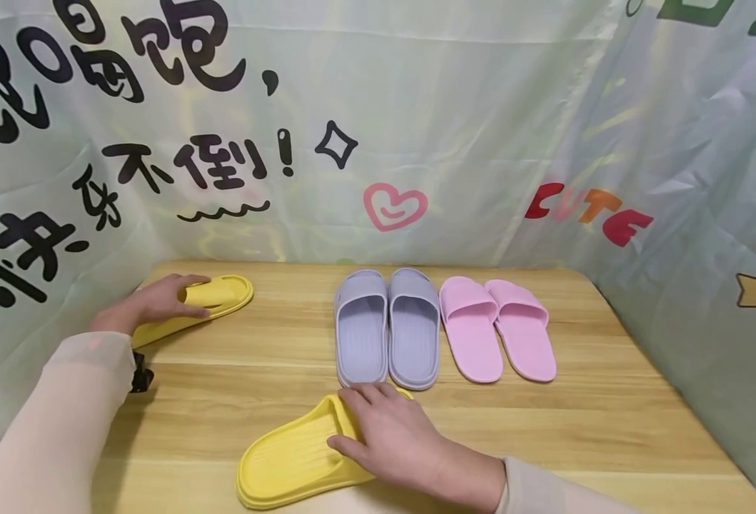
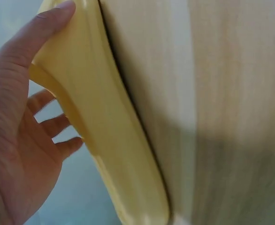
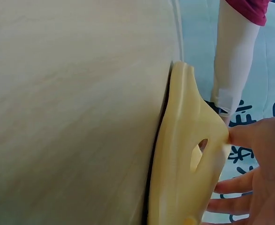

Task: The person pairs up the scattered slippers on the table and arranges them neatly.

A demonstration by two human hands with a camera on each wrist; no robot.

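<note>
At the table's left edge my left hand (image 1: pixel 159 298) grips a yellow slipper (image 1: pixel 230 289) across its strap. In the left wrist view the thumb presses on the near side of that slipper (image 2: pixel 102 112), with the other fingers along its far side. A second yellow slipper (image 1: pixel 288 460) lies at the front middle, its open heel end towards the left. Over its strap, my right hand (image 1: pixel 410 439) holds it between thumb and fingers. The right wrist view shows the slipper's strap (image 3: pixel 208 133), with a hole in it, against the thumb. Both soles appear to lie on the table.
A pair of grey-purple slippers (image 1: pixel 361 343) stands side by side behind the right hand. Just right of them is a pink pair (image 1: pixel 474 339). Printed cloth (image 1: pixel 467 107) encloses the wooden table (image 1: pixel 596 428) at the back and sides.
</note>
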